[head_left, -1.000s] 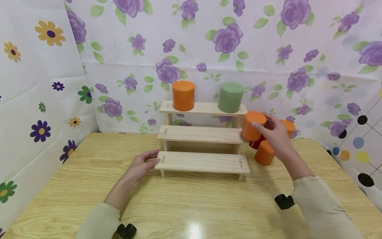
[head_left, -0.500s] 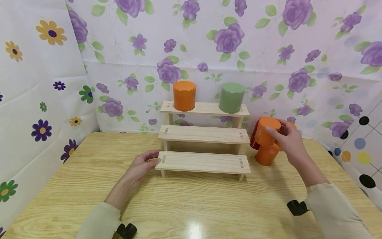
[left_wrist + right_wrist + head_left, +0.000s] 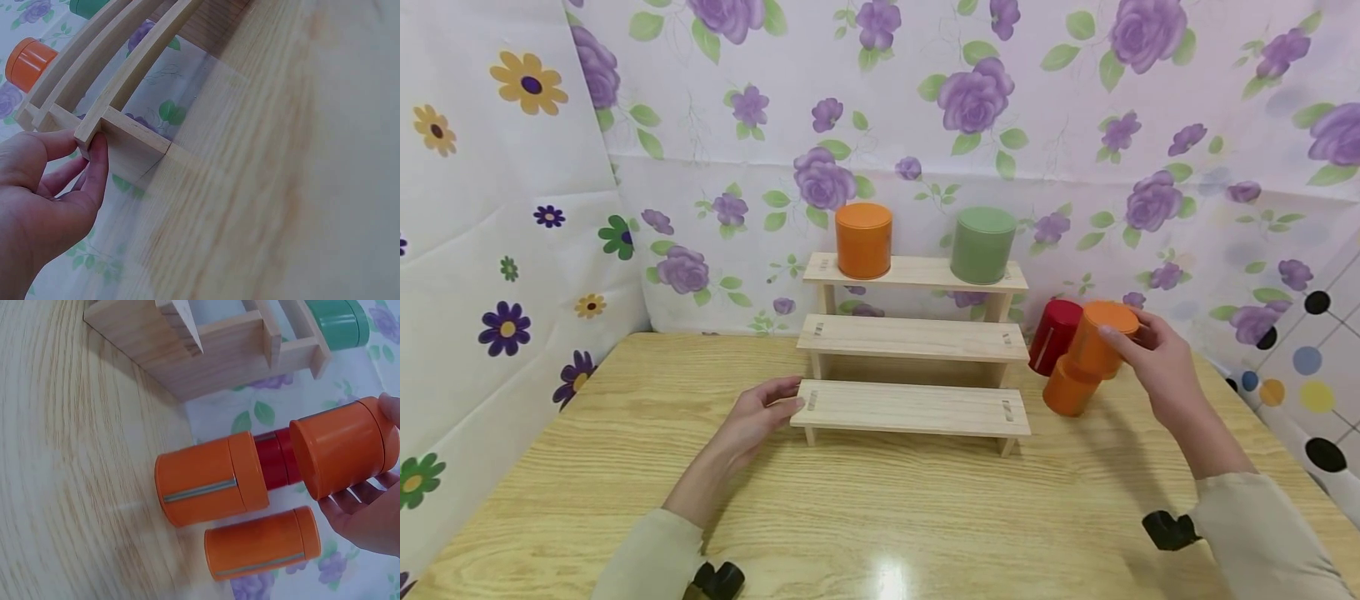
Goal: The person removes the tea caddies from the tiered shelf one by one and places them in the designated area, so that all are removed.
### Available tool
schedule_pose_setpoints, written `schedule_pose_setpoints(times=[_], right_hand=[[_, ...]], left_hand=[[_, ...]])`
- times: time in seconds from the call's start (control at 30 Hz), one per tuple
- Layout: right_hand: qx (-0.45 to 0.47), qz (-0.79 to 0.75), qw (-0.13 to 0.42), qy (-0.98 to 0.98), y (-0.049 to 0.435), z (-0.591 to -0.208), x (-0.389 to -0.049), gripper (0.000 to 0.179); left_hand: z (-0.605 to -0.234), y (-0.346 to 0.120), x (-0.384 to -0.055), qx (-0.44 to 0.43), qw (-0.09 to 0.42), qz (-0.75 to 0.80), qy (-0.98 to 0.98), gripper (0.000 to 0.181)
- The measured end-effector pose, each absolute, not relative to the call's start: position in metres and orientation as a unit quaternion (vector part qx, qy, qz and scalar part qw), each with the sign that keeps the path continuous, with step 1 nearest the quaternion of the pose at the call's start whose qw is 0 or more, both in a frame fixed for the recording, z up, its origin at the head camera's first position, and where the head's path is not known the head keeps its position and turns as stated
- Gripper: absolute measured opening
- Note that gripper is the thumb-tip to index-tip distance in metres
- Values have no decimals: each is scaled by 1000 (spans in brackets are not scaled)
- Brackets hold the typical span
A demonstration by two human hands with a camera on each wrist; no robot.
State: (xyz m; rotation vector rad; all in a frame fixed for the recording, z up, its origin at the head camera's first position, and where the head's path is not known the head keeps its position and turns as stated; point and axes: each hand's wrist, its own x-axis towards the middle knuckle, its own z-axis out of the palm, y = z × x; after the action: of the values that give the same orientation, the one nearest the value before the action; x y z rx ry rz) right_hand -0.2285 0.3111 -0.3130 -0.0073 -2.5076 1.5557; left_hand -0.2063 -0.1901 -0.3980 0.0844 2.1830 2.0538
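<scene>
My left hand [image 3: 748, 425] pinches the left end of the lowest board of a three-step wooden display rack [image 3: 910, 408]; the left wrist view shows thumb and fingers around that board's corner. At the right, my right hand [image 3: 1168, 375] grips an orange canister [image 3: 1101, 337] by its upper part, raised off the table. Beneath and around it stand a red canister [image 3: 1054, 337] and an orange canister [image 3: 1067, 390]. A further orange canister [image 3: 262, 544] shows in the right wrist view but is hidden in the head view.
On the rack's top step stand an orange canister [image 3: 863, 242] at the left and a green canister [image 3: 983, 246] at the right. The wooden table [image 3: 880, 508] runs back to a floral cloth [image 3: 715, 108] hung behind the rack.
My right hand has carried the orange canister rightward and slightly down, away from the rack's middle step, uncovering the red canister. My left hand stays on the rack.
</scene>
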Motion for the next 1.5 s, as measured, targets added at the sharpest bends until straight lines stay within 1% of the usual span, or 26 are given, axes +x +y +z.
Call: schedule_pose_setpoints(times=[0.4,0.73,1.07,1.23,1.5], right_hand=[[-38,519,99,-848,329,-320,-230,82],[-76,533,89,-838,344,-327,-232,90],[-101,533,80,-836,357,-343,-232,95],[-99,535,68,-836,364,-351,-231,95],[-92,542,56,-833,374,-368,-233,88]], left_hand=[[-397,-191,-205,30,75,687,723,51],[-398,-191,-205,30,69,689,721,51],[-397,-190,-204,35,73,684,725,52],[-397,-190,-204,33,74,685,724,52],[-397,-190,-205,28,74,684,725,52]])
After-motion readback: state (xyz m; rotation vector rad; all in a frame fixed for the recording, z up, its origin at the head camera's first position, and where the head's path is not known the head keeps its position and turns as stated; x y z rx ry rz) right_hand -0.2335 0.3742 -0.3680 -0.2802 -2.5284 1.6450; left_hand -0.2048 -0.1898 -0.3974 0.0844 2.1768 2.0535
